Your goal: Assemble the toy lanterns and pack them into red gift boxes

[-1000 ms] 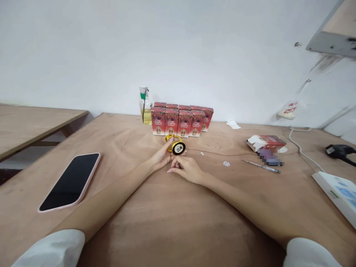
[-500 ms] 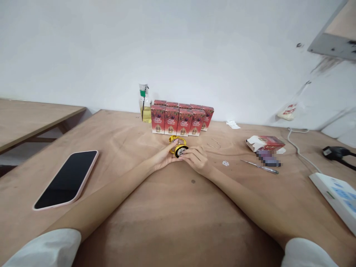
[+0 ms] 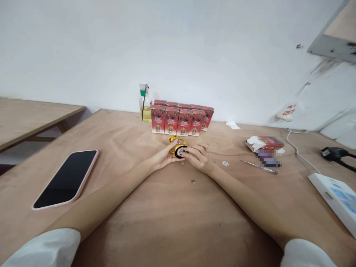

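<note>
A small gold lantern (image 3: 178,141) lies tilted in my left hand (image 3: 162,157), its round black-rimmed base facing toward me. My left fingers and thumb are wrapped round its body. My right hand (image 3: 198,158) has its fingers bent together against the open base, hiding part of it; whether a small part is between the fingertips I cannot tell. Just below the hands, a small round piece (image 3: 183,163) shows near the lantern. A button cell (image 3: 193,181) lies on the table closer to me.
Several red boxes (image 3: 178,122) stand in rows behind the lantern, beside a bottle of yellow liquid (image 3: 146,111). A phone (image 3: 66,180) lies left. On the right are a screwdriver (image 3: 260,167), an opened red box (image 3: 267,142), bent wire (image 3: 214,144), a white scrap (image 3: 225,163) and a power strip (image 3: 336,196).
My right fingers have shifted slightly over the lantern's base, and its fingers are more bunched. A small round piece now shows below the hands. The left hand holds its place.
</note>
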A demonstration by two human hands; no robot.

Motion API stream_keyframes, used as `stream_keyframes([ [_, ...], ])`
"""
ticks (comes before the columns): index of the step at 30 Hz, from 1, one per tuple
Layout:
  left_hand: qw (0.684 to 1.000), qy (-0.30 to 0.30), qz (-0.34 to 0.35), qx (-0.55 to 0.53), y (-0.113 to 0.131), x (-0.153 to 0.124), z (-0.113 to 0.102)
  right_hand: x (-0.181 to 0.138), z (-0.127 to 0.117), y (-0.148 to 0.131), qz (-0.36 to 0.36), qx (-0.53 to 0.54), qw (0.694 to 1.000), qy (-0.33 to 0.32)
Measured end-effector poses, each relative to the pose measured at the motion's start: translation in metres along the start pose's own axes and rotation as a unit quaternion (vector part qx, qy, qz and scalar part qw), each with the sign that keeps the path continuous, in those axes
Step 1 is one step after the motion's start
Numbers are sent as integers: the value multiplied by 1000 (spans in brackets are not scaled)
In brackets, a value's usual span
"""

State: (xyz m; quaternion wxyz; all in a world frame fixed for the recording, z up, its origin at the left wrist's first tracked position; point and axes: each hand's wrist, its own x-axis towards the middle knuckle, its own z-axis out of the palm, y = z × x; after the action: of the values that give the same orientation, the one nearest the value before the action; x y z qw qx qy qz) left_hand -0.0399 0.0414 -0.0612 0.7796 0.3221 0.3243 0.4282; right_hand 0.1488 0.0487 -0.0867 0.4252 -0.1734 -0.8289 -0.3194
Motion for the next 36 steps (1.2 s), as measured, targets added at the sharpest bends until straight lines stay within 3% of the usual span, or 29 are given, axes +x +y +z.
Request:
stream_keyframes([
  [13,999,33,24,-14,-1,4,-1,3,-5,-5,100,138,985,-29],
  [21,999,33,15,-4,0,2,-2,8,-9,-8,157,230,960,8],
  [29,1000,19,-1,17,-7,-2,8,3,-24,-10,193,249,948,-47],
  [36,997,-16,-48,64,-15,-8,18,-4,-38,-14,297,253,921,3],
])
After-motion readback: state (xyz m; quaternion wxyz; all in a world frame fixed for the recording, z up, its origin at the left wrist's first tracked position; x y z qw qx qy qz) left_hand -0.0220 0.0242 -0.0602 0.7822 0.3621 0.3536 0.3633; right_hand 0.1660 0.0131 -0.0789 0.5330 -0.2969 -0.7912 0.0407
